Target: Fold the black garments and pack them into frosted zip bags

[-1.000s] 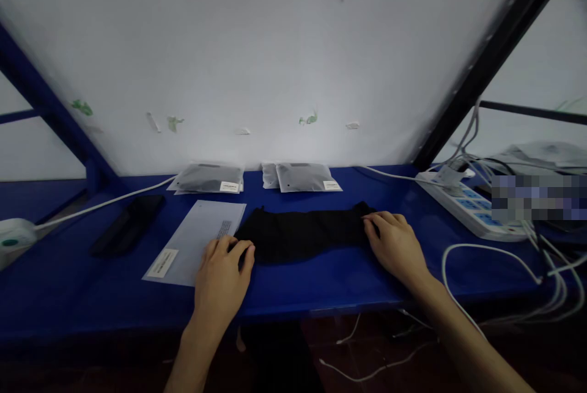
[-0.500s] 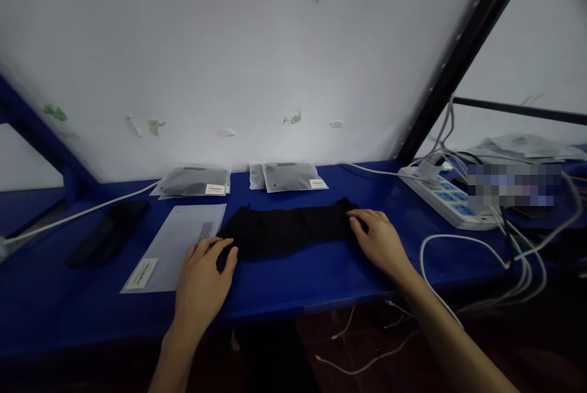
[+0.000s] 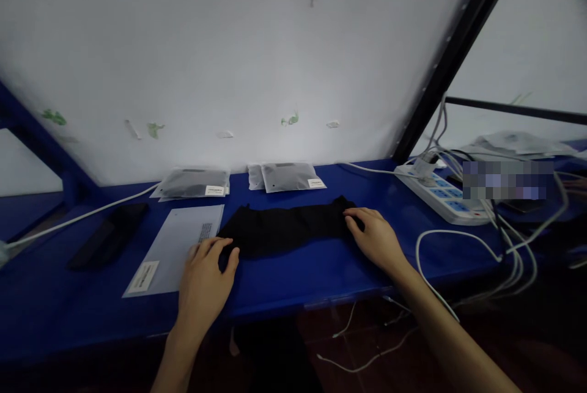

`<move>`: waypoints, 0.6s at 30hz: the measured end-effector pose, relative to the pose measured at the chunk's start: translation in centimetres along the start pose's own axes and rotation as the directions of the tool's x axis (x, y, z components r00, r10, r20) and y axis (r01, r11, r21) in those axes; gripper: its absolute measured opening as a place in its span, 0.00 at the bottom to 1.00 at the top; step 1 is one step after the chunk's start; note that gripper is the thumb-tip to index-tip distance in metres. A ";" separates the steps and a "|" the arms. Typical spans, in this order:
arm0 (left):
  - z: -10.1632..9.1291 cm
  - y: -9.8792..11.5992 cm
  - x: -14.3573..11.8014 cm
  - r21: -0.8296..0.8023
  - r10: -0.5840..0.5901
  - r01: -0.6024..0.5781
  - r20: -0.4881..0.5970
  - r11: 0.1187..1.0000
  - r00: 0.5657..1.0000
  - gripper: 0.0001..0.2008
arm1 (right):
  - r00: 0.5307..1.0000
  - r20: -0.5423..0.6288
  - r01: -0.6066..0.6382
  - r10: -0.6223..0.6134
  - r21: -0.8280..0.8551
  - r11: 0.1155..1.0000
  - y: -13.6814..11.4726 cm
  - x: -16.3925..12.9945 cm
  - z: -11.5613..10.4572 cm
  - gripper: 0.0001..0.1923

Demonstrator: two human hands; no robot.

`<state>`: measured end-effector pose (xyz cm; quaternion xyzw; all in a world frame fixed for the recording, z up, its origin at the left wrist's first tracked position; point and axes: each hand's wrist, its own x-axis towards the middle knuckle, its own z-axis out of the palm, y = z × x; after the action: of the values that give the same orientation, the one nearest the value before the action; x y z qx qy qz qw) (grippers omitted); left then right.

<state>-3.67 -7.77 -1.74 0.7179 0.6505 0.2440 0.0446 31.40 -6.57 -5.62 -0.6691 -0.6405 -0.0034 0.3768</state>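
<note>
A long piece of black cloth [image 3: 287, 231] lies spread lengthwise on the blue table, slightly wavy along its edges. My left hand [image 3: 208, 271] is at its left end, fingers curled onto the cloth and the thumb close beside them. At the right end, my right hand [image 3: 373, 237] has its fingertips and thumb closed on the cloth's edge. Partly beneath my left hand lies a flat frosted plastic bag [image 3: 172, 249] with a white label and printed text.
Two groups of filled frosted bags, one at left [image 3: 195, 182] and one at centre [image 3: 291, 177], lie along the wall. A dark flat object [image 3: 110, 234] sits at left. A power strip [image 3: 443, 197] and tangled white cables [image 3: 513, 258] occupy the right side.
The view has shifted slightly. Both hands stay at the two ends of the black cloth, which looks nearly the same.
</note>
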 end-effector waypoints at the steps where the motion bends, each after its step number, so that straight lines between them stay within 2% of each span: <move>1: 0.0 0.1 0.0 -0.004 -0.004 0.004 0.001 1.000 1.000 0.20 | 1.000 0.001 0.004 -0.004 -0.002 1.000 0.0 0.0 0.0 0.15; 12: -0.2 0.2 -0.5 0.023 -0.003 0.002 0.003 1.000 1.000 0.20 | 0.999 -0.033 0.006 -0.006 0.001 1.000 0.0 -0.3 -0.3 0.13; 16: -0.5 0.8 -0.3 0.091 0.068 -0.060 -0.093 0.994 0.993 0.19 | 0.991 -0.125 0.040 -0.045 -0.047 0.998 -0.6 0.1 -0.6 0.13; 18: -0.7 1.3 0.4 0.117 0.118 -0.103 -0.125 0.988 0.985 0.18 | 0.991 -0.115 0.051 -0.061 -0.090 0.995 -0.7 1.1 -0.5 0.15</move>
<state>-2.73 -7.76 -0.49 0.7366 0.6236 0.2567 -0.0519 31.26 -5.95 -4.35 -0.6651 -0.6352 -0.0811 0.3843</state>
